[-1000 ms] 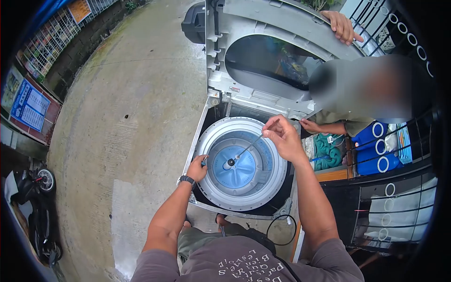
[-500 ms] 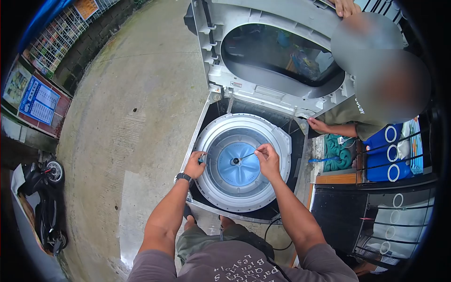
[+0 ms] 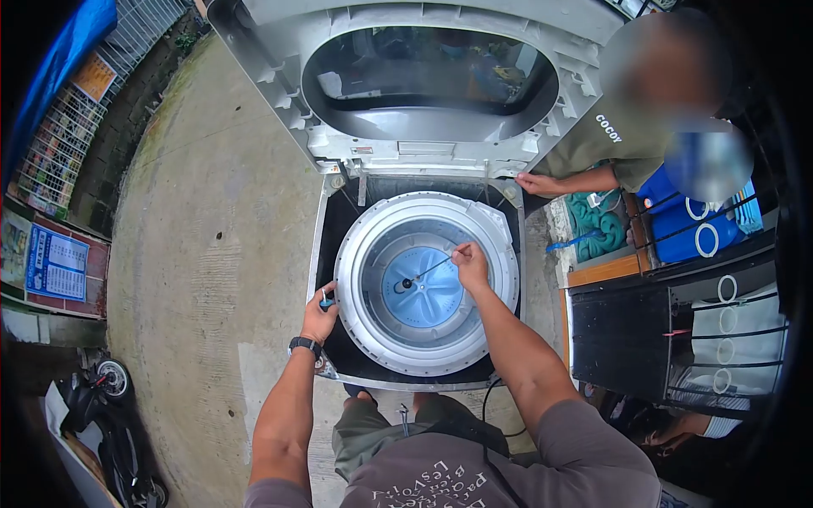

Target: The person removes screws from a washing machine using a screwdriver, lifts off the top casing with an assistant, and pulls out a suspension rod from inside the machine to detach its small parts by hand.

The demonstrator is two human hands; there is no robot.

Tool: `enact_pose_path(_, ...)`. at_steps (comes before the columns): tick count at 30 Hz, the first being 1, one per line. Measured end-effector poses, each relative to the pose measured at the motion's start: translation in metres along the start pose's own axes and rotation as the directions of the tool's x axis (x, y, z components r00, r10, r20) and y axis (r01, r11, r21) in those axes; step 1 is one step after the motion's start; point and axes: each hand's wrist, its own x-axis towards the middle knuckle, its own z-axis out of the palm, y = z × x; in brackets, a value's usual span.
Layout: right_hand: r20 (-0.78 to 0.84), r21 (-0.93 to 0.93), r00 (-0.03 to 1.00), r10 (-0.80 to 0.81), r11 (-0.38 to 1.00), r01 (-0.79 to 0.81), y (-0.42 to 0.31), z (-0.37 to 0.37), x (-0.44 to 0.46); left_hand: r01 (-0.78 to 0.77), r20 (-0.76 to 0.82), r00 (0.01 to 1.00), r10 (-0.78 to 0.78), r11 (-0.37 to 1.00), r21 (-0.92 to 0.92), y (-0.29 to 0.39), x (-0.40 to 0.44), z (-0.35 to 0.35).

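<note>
An open top-load washing machine [image 3: 318,245] stands before me, its round grey tub ring [image 3: 356,326] exposed. A light-blue pulsator [image 3: 428,305] lies at the bottom of the drum. My right hand [image 3: 471,267], above the drum's right side, pinches the upper end of a thin dark rod [image 3: 434,267]. At the rod's lower end, a round black piece [image 3: 406,284] shows left of the pulsator's centre. My left hand [image 3: 320,315] is at the cabinet's left edge, closed around a small blue-green object [image 3: 327,302] whose kind I cannot make out.
The raised top cover [image 3: 415,127] with its oval window leans back behind the tub. A co-worker's hand [image 3: 539,184] touches its lower right corner. Blue containers [image 3: 677,229] and a green hose [image 3: 593,233] stand right. A motorcycle [image 3: 114,432] is parked at the lower left.
My view has turned and shifted. The rod's black end has moved left from the pulsator's centre. My left hand sits lower beside the tub. The co-worker's hand atop the cover is no longer seen.
</note>
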Motion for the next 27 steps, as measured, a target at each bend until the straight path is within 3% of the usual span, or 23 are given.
enact_pose_path(2, -0.039, 0.033, 0.999, 0.032, 0.999, -0.031, 0.006, -0.007, 0.006, 0.005, -0.005, 1.000, -0.005, 1.000, -0.030, 0.006, 0.000, 0.004)
enact_pose_path(4, -0.080, 0.066, 0.994, 0.068, 0.996, -0.062, 0.016, -0.013, 0.002, 0.015, -0.036, 0.999, -0.024, 0.971, -0.239, 0.003, -0.001, 0.004)
enact_pose_path(12, -0.127, 0.065, 0.983, 0.136, 0.990, -0.129, 0.045, -0.007, -0.021, 0.145, 0.287, 0.953, -0.092, 0.976, -0.166, 0.005, 0.005, -0.016)
enact_pose_path(14, -0.149, 0.078, 0.978, 0.143, 0.988, -0.133, 0.041, -0.001, -0.030, 0.020, 0.279, 0.960, 0.034, 0.982, -0.188, -0.007, 0.009, -0.018)
enact_pose_path(16, -0.236, 0.189, 0.959, 0.155, 0.976, -0.111, 0.026, 0.005, -0.033, 0.039, 0.301, 0.953, 0.026, 0.978, -0.206, -0.004, 0.009, -0.019)
enact_pose_path(19, -0.301, 0.151, 0.947, 0.107, 0.986, -0.063, 0.005, 0.002, -0.033, -0.008, 0.344, 0.937, 0.063, 0.987, -0.159, -0.006, 0.012, -0.023)
enact_pose_path(24, -0.317, 0.080, 0.945, 0.083, 0.995, -0.060, -0.011, 0.006, -0.048, -0.272, 0.326, 0.923, 0.204, 0.946, 0.177, -0.003, 0.010, -0.022)
enact_pose_path(27, -0.278, 0.019, 0.960, 0.039, 0.999, -0.036, -0.017, 0.023, -0.072, -0.349, 0.343, 0.899, 0.272, 0.918, 0.187, -0.006, 0.007, -0.017)
